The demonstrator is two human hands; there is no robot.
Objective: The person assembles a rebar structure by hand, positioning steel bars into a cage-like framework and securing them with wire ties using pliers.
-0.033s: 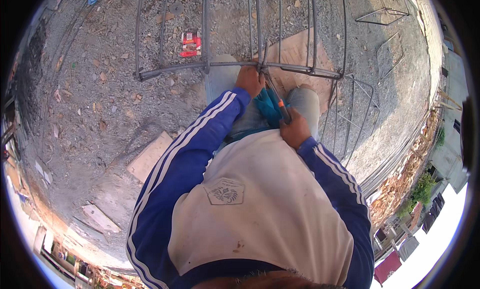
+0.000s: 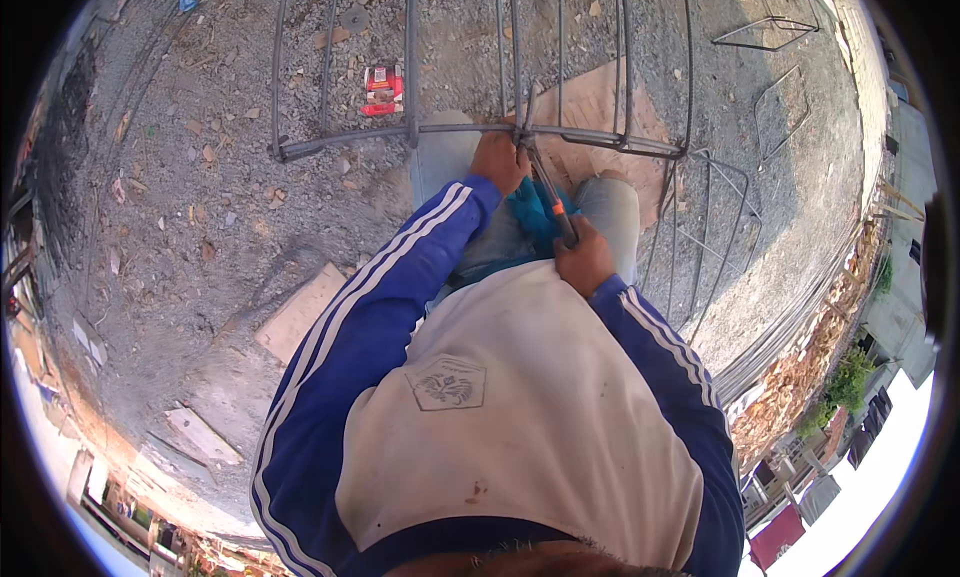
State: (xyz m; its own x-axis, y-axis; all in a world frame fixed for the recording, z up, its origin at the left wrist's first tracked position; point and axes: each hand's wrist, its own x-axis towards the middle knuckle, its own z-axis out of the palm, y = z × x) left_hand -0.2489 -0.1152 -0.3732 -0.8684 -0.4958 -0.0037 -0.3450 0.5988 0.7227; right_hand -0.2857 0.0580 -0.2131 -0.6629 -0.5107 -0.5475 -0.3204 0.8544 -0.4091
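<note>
A cage of dark steel rebar (image 2: pixel 455 128) stretches away in front of me, its long rods tied to a near crossbar. My left hand (image 2: pixel 499 163) is closed at that crossbar, fingers curled round the rebar near the middle joint. My right hand (image 2: pixel 584 258), closer to my body, grips the dark handle of a long tool that looks like pincers (image 2: pixel 545 185), with an orange band. Its slim metal end reaches up to the joint beside my left fingers; the jaws are too small to make out. Teal cloth (image 2: pixel 533 217) lies between my knees, beneath the tool.
A wooden board (image 2: pixel 590 107) lies under the cage, and a crushed red packet (image 2: pixel 383 91) on the gravel to its left. Bent steel frames (image 2: pixel 765 34) lie at far right, with long rods (image 2: pixel 765 347) nearer. Another board (image 2: pixel 300 312) is beside my left arm.
My right hand and the pincers' handle have shifted slightly left. The left hand stays at the joint, and the cage has not visibly moved.
</note>
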